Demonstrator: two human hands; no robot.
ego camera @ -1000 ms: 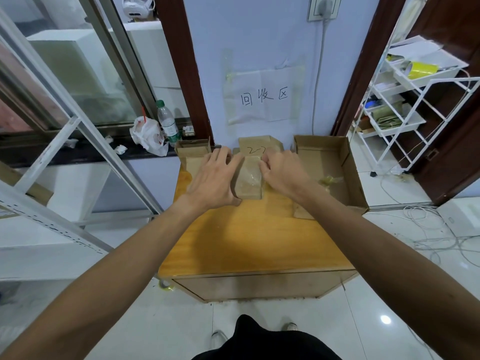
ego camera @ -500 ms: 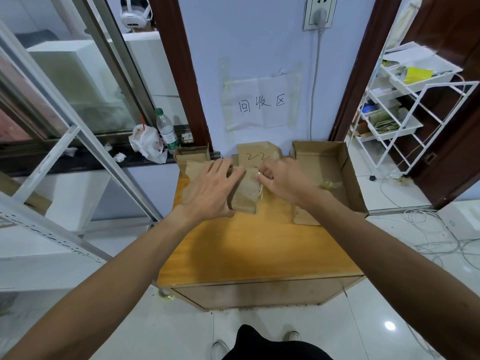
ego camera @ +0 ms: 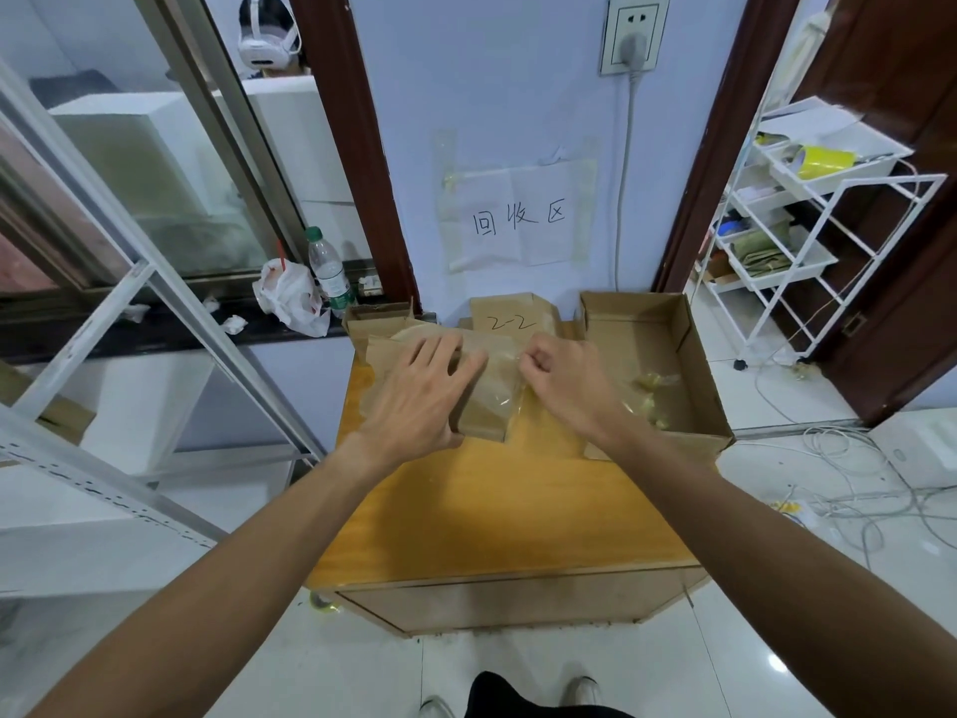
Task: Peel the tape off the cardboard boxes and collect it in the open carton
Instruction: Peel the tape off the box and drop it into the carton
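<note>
Head view: an orange table top (ego camera: 492,505) stands against a blue wall bearing a paper sign (ego camera: 523,220). The left hand (ego camera: 419,393), fingers spread, presses down the flattened cardboard box (ego camera: 487,419). The right hand (ego camera: 567,383) pinches its clear tape (ego camera: 499,352). The open carton (ego camera: 691,329) sits at the table's right and holds tape scraps (ego camera: 653,381).

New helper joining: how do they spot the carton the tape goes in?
On the orange table against the blue wall, look to the far right corner, beside the right hand. The open carton is the large one with upright walls; unlike the flattened cardboard to its left, it holds crumpled yellowish tape scraps.
</note>
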